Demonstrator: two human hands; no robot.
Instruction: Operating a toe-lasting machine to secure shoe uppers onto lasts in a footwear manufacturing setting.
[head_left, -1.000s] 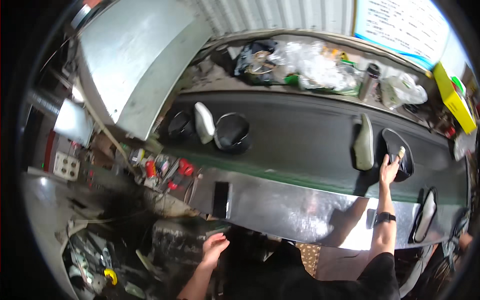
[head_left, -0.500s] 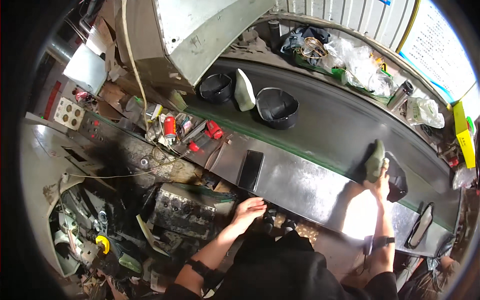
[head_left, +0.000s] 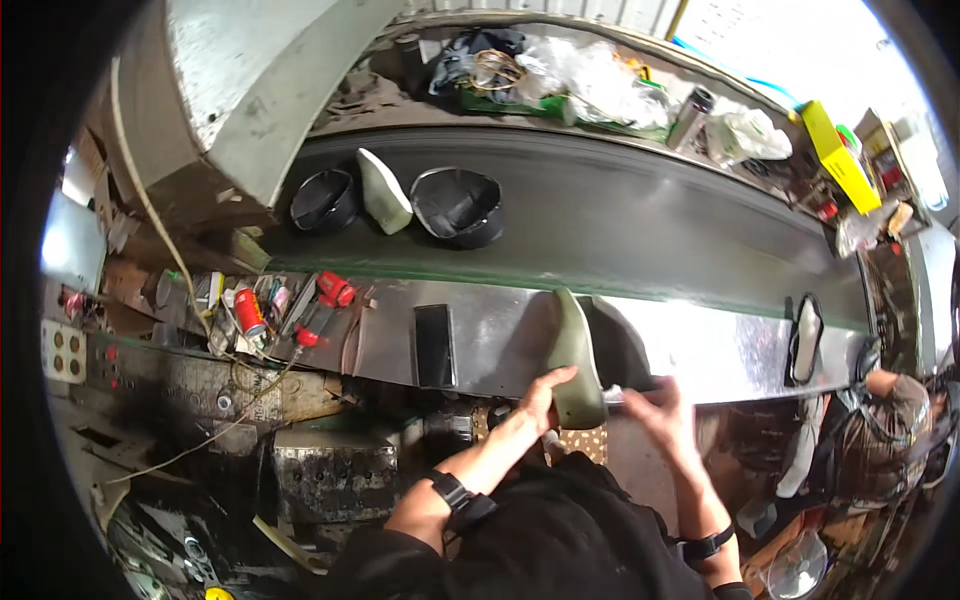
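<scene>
A grey-green shoe last (head_left: 572,355) stands toe-away in front of me, above the metal ledge's near edge. My left hand (head_left: 543,400) is closed round its heel end. Just right of the last is a dark shoe upper (head_left: 622,345), its outline soft. My right hand (head_left: 662,412), blurred by motion, appears closed on the upper's near end, with a small pale bit by the fingertips. Up on the dark belt, another pale green last (head_left: 384,192) lies between two black bowl-shaped pieces, a smaller one (head_left: 324,201) and a larger one (head_left: 457,207).
A black phone (head_left: 434,346) lies on the metal ledge (head_left: 500,372). Left of it are a red can (head_left: 249,312) and red tools. A shoe piece with a pale inside (head_left: 806,340) sits at the ledge's right end. Another person (head_left: 885,430) is at far right.
My right hand has come back from the belt toward me, bringing the last and upper. The left hand has moved to the last and grips it. The view has shifted right.
</scene>
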